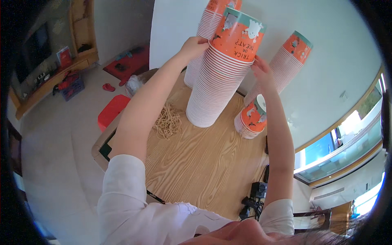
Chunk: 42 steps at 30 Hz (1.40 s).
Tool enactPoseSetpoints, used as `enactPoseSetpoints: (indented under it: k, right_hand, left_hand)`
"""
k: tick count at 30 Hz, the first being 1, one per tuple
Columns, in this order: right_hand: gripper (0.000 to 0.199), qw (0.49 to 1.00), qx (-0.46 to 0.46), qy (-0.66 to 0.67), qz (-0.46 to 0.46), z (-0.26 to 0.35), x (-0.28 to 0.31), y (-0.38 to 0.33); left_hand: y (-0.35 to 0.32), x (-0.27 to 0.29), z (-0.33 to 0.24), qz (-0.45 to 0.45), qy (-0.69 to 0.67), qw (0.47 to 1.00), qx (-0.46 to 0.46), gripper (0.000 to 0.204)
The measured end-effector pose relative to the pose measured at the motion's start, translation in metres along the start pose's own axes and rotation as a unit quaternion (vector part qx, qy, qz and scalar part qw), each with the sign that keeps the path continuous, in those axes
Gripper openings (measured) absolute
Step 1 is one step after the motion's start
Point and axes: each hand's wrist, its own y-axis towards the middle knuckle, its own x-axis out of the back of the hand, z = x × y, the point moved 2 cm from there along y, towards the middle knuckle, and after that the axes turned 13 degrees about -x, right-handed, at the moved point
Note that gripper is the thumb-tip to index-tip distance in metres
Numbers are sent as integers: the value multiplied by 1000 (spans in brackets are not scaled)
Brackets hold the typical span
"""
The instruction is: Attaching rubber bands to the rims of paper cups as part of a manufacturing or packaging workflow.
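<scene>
A tall stack of nested paper cups (218, 85) stands upside down on the wooden table (196, 167), its top cup orange with ghost prints and a green band. My left hand (194, 49) grips the upper left side of this stack, fingers partly hidden behind it. On the opposite side, my right hand (263, 72) presses its fingers against the stack just below the top cup's orange wall. Behind my left hand rises another tall cup stack (210, 24). A third tall stack (281, 67) leans into view beyond my right hand, and a short stack (249, 120) sits near my right forearm.
A heap of tan cord or rubber bands (168, 122) lies beside my left forearm. Black adapters and cables (257, 194) are at the table's right edge. A red stool (112, 111) stands left of the table, and a pale wall (326, 53) rises behind the stacks.
</scene>
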Motion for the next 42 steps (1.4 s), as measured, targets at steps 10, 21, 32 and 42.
enactPoseSetpoints:
  k: [10,21,32,42]
  right_hand:
    - [56,994,-22,111,12,9,-6,-3]
    - [61,987,106,123,5,54,-1,22]
    - [58,909,346,147,-179,155,32,15]
    - [36,808,244,-405,-352,168,15,-197]
  left_hand:
    - [-9,-4,0,-46,-150,988,4,40]
    - [55,-7,-55,-140,17,971,-195,52]
    - [44,-19,-206,-218,109,863,-442,37]
    - [-130,13,-212,-149,148,894,-396,20]
